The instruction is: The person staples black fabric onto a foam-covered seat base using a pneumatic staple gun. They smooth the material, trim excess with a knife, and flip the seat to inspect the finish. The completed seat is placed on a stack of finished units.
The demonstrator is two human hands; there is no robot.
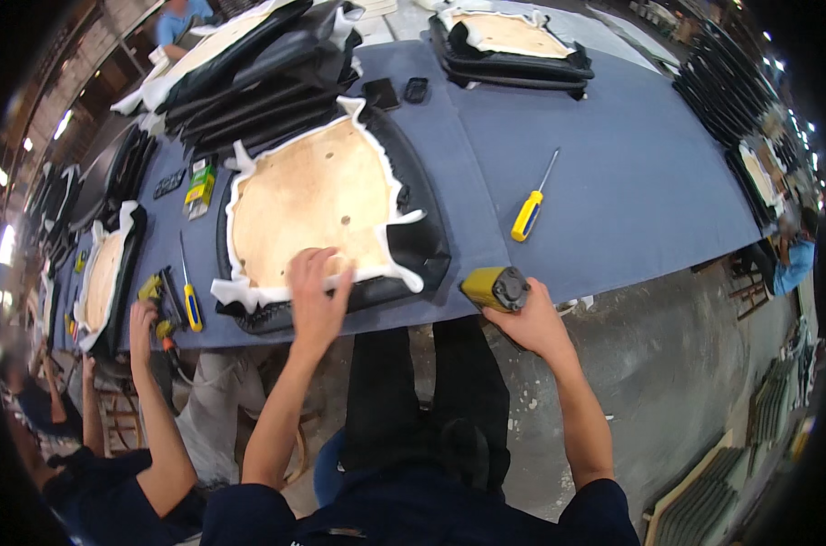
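In front of me lies a seat pad [313, 196] with its round wooden board facing up. Its black cover [418, 246] and white lining [390, 168] are folded over the rim, with loose flaps at the corners. My left hand [316, 287] is over the pad's near edge, fingers bent over the board and thumb apart. What lies under the fingers is hidden. My right hand [538, 318] grips a yellow and black power tool, apparently a staple gun [495, 288], at the table's front edge, right of the pad. The tool's lower part is hidden.
On the blue-grey table [604, 182] lie a yellow-handled screwdriver [528, 214], a green and yellow box [199, 188] and a black phone [381, 94]. Stacked covered pads [258, 100] stand behind, with more pads [513, 55] farther right. At left, a co-worker's hand [142, 318] is beside another yellow tool [149, 288].
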